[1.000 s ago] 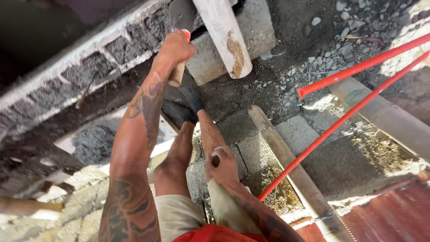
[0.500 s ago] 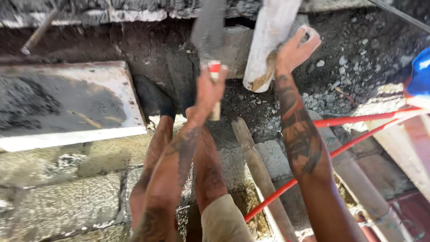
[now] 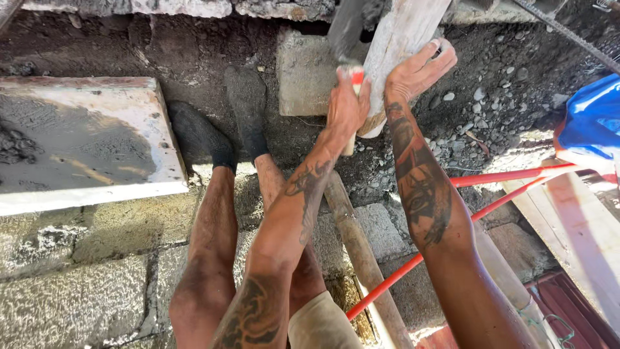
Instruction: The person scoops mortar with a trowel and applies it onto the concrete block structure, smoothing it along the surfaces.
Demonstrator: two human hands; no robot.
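Left hand (image 3: 345, 106) fisted round trowel handle (image 3: 352, 113), red-white grip, blade (image 3: 345, 29) pointing up, blurred. Right hand (image 3: 416, 71) fingers spread, palm pressed on pale wooden post (image 3: 403, 45), just beside left hand. Post upright-tilted, foot near concrete block (image 3: 303, 77) on dark soil. Below hands: legs in dark socks (image 3: 226, 123) on block wall top (image 3: 77, 284). Mortar board (image 3: 84, 142) with wet grey mix at left. Wooden pole (image 3: 358, 252) and red pipes (image 3: 504, 178) cross lower right. Blue sheet (image 3: 594, 119) at right edge.
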